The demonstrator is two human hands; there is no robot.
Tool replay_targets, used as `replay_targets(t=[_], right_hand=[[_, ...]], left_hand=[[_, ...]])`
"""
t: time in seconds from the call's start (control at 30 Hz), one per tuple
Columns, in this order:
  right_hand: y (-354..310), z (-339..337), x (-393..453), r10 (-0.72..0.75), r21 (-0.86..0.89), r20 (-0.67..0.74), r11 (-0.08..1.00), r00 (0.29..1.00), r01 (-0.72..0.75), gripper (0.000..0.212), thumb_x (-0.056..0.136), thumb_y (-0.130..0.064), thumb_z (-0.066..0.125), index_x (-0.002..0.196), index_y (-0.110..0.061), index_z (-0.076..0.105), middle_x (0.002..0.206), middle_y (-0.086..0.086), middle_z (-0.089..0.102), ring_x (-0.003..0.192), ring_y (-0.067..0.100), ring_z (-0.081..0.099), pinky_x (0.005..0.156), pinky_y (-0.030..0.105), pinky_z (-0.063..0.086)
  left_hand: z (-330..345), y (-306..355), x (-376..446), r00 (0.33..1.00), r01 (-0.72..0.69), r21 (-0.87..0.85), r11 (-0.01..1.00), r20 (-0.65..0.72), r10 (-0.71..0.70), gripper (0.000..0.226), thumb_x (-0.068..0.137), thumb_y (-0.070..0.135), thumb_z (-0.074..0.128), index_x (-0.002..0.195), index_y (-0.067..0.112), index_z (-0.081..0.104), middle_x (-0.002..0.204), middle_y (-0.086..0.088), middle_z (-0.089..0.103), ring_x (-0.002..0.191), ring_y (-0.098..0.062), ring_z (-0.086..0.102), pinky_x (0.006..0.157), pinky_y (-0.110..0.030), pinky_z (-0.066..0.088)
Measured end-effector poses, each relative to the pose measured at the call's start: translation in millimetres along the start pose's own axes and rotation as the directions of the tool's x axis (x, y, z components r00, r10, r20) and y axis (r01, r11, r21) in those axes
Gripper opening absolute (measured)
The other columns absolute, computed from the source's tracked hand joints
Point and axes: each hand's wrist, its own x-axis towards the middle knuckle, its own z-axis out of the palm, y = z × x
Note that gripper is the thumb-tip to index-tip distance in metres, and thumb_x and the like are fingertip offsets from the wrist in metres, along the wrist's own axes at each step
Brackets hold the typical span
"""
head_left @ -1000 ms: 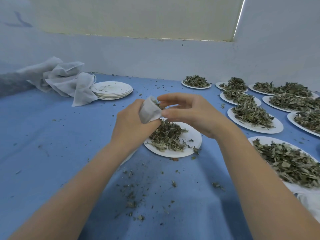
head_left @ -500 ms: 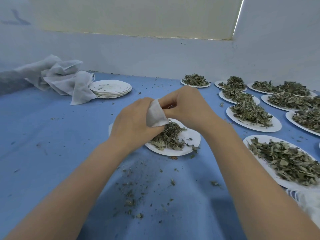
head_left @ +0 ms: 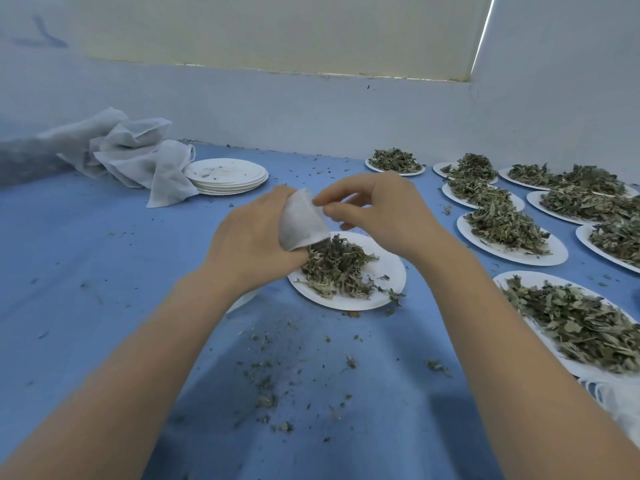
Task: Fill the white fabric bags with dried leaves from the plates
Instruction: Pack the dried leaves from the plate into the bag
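Thin white cloth, the bag [head_left: 302, 220] looks limp and nearly weightless above the plate [head_left: 388, 271] of brittle leaves [head_left: 334, 268]. My left hand [head_left: 252, 244] grips its body; my right hand [head_left: 377, 213] pinches its rim, where I'd hold it open.

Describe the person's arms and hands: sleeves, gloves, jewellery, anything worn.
Both forearms are bare up to the frame's edge, with no sleeves in view. The left hand and right hand wear no gloves. No rings, watch or bracelets show on the fingers or wrists.
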Motion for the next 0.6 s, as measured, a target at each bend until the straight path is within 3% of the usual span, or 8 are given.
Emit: replay_targets(t=[0.07, 0.13, 0.2, 0.33, 0.53, 0.6], right_hand=[[9, 0, 3, 0.082, -0.201, 0.012, 0.977, 0.997, -0.078, 0.016, 0.089, -0.03, 0.061, 0.102, -0.031, 0.07, 0.087, -0.015, 0.066, 0.077, 0.002, 0.062, 0.069, 0.012, 0.041], [17, 6, 3, 0.161, -0.408, 0.116, 0.907, 0.98, -0.101, 0.034, 0.088, -0.044, 0.057, 0.121, -0.033, 0.06, 0.114, -0.013, 0.06, 0.101, 0.007, 0.055, 0.081, 0.02, 0.038], [22, 17, 2, 0.21, -0.48, 0.223, 0.874, 0.952, -0.08, 0.051, 0.084, -0.053, 0.058, 0.131, -0.037, 0.049, 0.132, -0.008, 0.048, 0.119, 0.015, 0.044, 0.095, 0.029, 0.037], [28, 36, 1, 0.152, -0.518, 0.241, 0.856, 0.959, -0.006, 0.056, 0.078, -0.055, 0.065, 0.128, -0.034, 0.052, 0.118, -0.001, 0.051, 0.116, 0.02, 0.034, 0.089, 0.031, 0.034], [27, 27, 5, 0.024, -0.524, 0.121, 0.851, 0.992, 0.043, 0.025, 0.086, -0.046, 0.06, 0.108, -0.035, 0.066, 0.098, -0.006, 0.062, 0.107, 0.015, 0.042, 0.086, 0.033, 0.025], [25, 17, 4, 0.01, -0.452, 0.074, 0.891, 0.997, 0.025, 0.021, 0.086, -0.042, 0.062, 0.103, -0.033, 0.069, 0.088, -0.011, 0.06, 0.099, 0.011, 0.048, 0.088, 0.029, 0.031]], left_hand=[[-1, -6, 1, 1.0, 0.03, 0.044, 0.999, -0.006, -0.03, 0.058, 0.067, 0.033, 0.067, 0.121, 0.023, 0.047, 0.106, 0.002, 0.059, 0.094, -0.029, 0.054, 0.067, -0.03, 0.033], [-2, -8, 0, 0.998, 0.054, 0.057, 0.997, 0.004, -0.055, 0.055, 0.065, 0.036, 0.061, 0.116, 0.021, 0.047, 0.096, 0.005, 0.053, 0.09, -0.029, 0.052, 0.066, -0.031, 0.032], [-2, -10, 0, 0.998, 0.06, 0.055, 0.997, 0.019, -0.061, 0.056, 0.061, 0.041, 0.056, 0.112, 0.02, 0.047, 0.09, 0.008, 0.046, 0.086, -0.027, 0.049, 0.065, -0.031, 0.032], [0, -14, 1, 0.998, 0.063, 0.084, 0.994, 0.022, -0.065, 0.049, 0.066, 0.034, 0.062, 0.109, 0.019, 0.046, 0.09, 0.007, 0.046, 0.086, -0.028, 0.05, 0.064, -0.032, 0.032], [2, -16, 1, 0.997, 0.069, 0.095, 0.993, 0.027, -0.072, 0.052, 0.07, 0.03, 0.065, 0.116, 0.017, 0.046, 0.097, 0.0, 0.053, 0.09, -0.03, 0.052, 0.065, -0.031, 0.032], [3, -17, 0, 0.996, 0.081, 0.095, 0.992, 0.025, -0.084, 0.052, 0.071, 0.027, 0.065, 0.118, 0.017, 0.046, 0.102, -0.003, 0.056, 0.09, -0.03, 0.051, 0.065, -0.031, 0.03]])
